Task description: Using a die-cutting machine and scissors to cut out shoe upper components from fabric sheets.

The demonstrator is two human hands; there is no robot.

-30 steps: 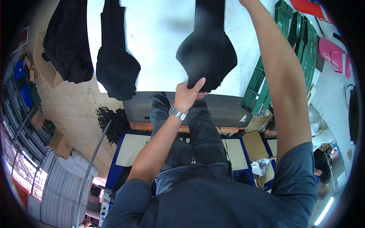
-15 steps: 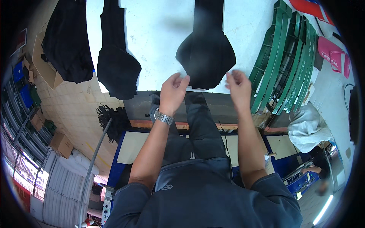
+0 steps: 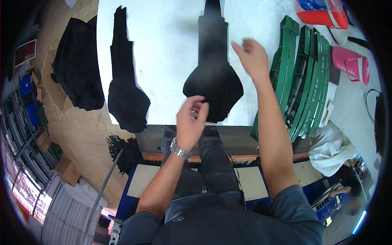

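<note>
A pile of black cut fabric pieces (image 3: 213, 87) lies on the white table, narrow and stepped at the far end and flaring wide near me. My left hand (image 3: 191, 122), wearing a metal watch, hovers at its near left edge, fingers loosely curled and thumb apart. I cannot tell whether it touches the cloth. Up and to the right, my right hand (image 3: 251, 59) hangs over bare tabletop beside the narrow part, its fingers apart and slightly blurred, holding nothing visible. Farther left lies a second black fabric stack (image 3: 128, 104) of similar shape, its lower end overhanging the table edge.
Green slatted racks (image 3: 304, 85) stand along the table's right side. Beyond them are a pink bag (image 3: 351, 65), a red item (image 3: 324, 18) and a white sack (image 3: 332, 149). At left, black cloth (image 3: 77, 65) hangs over a cardboard box (image 3: 61, 96). Another person's arm (image 3: 341, 190) shows lower right.
My right hand has moved away from the pile's near right corner, up and rightward beside its narrow part. My left hand now overlaps the near left edge. The view has shifted, showing more far table.
</note>
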